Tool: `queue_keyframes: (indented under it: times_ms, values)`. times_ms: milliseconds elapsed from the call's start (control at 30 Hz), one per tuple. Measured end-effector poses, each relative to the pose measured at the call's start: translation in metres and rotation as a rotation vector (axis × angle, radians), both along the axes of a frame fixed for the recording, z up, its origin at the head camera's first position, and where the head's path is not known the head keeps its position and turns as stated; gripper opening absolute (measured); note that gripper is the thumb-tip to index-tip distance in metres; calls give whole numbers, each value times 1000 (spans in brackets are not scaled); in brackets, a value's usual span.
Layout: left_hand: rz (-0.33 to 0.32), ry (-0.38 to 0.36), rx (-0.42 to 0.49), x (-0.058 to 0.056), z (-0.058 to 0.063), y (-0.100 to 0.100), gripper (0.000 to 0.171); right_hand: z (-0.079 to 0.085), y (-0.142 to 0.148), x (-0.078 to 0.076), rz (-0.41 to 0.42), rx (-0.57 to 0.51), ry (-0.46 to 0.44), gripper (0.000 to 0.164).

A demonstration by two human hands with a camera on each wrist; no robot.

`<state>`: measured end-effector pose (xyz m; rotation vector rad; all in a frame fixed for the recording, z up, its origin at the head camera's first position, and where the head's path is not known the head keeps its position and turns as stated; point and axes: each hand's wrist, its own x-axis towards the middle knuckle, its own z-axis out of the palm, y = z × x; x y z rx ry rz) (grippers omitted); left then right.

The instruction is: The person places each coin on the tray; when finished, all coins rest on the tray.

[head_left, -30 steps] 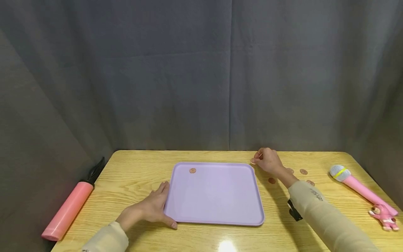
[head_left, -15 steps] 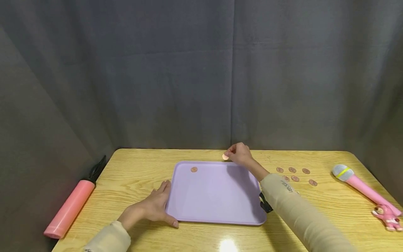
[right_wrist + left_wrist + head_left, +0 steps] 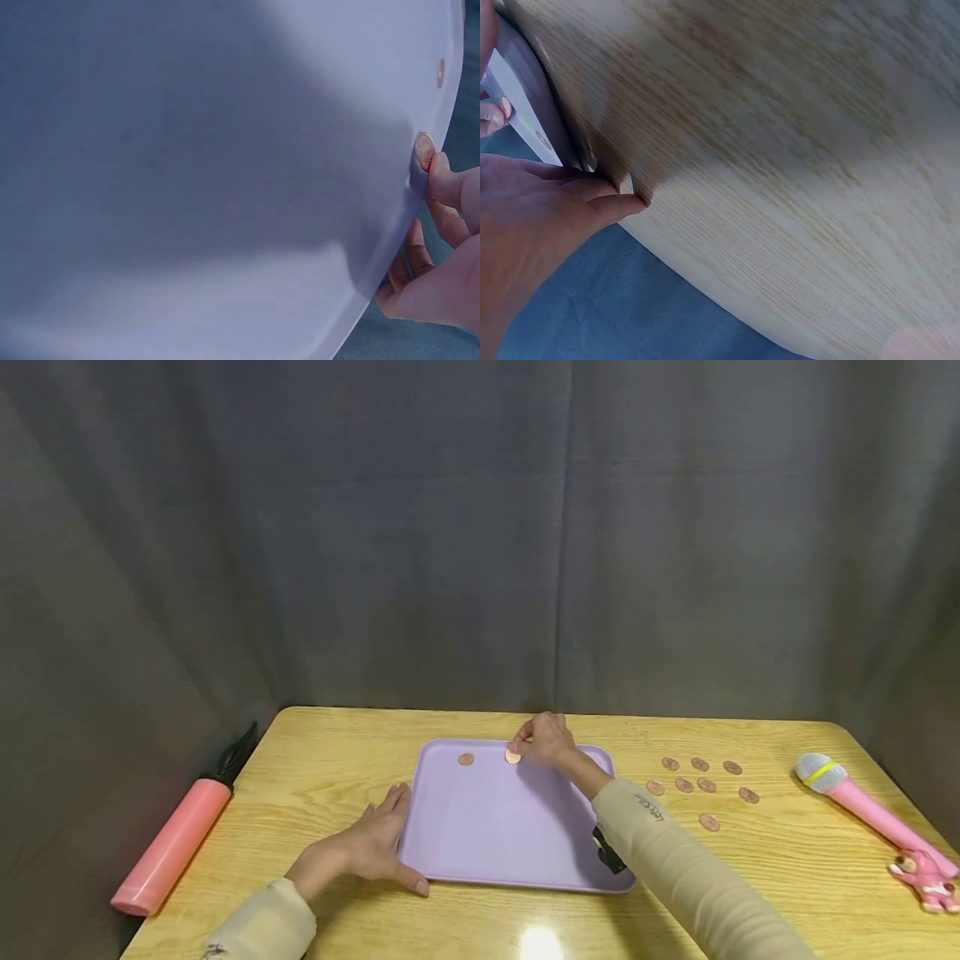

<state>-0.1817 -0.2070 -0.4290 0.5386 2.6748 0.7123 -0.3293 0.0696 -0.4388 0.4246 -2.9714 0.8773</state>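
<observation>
Evidently right hand (image 3: 546,742) pinches coin (image 3: 512,757) at far side of purple tray (image 3: 487,835); left hand (image 3: 372,846), spread, touches left side.

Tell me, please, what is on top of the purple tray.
One coin lies on the purple tray near its far edge; the right hand pinches another coin there, whether touching I cannot tell. In the head view, the hand and sleeve hide part of the tray's right side.

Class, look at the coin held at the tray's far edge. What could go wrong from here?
The fingers of the right hand hold a coin by its edge, so it might slip. The left hand touches the tray; a nudge could shift it and the other coin lying inside.
</observation>
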Motion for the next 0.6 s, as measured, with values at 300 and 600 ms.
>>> queue_keyframes:
  times_ms: [300, 600]
  values:
    - [8, -2, -11, -1, 1, 2, 139, -7, 0, 0, 40, 38, 71, 10]
    - [2, -2, 7, 0, 1, 1, 139, -12, 0, -1, 103, 104, 178, 13]
